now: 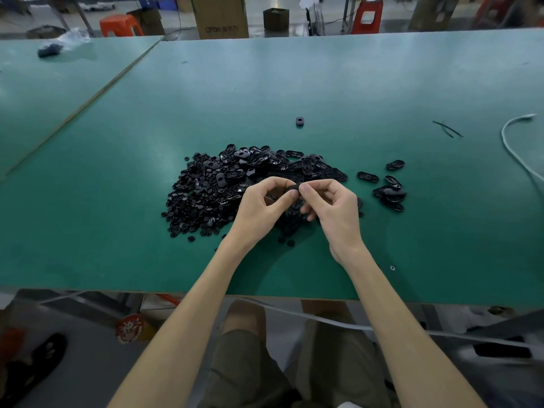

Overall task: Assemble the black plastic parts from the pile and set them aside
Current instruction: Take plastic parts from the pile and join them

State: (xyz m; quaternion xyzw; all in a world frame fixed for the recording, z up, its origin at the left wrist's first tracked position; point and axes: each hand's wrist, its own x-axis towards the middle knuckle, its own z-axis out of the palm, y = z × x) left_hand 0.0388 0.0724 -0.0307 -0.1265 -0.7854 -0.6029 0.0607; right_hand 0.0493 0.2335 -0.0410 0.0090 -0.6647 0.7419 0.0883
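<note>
Head view: left hand (262,205) and right hand (333,205) pinch black part (295,188), mostly hidden in grip

pile (219,187): black ovals, small rounds, heaped | part (295,188): black, held over pile | lone piece (299,121): beyond pile

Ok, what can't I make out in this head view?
In the head view:
the held part: mostly covered by the left hand and right hand; whether joined, unclear.
the pile: near part hidden under both hands; small pieces too small to tell apart.
the white cable: cut off by right edge.
</note>
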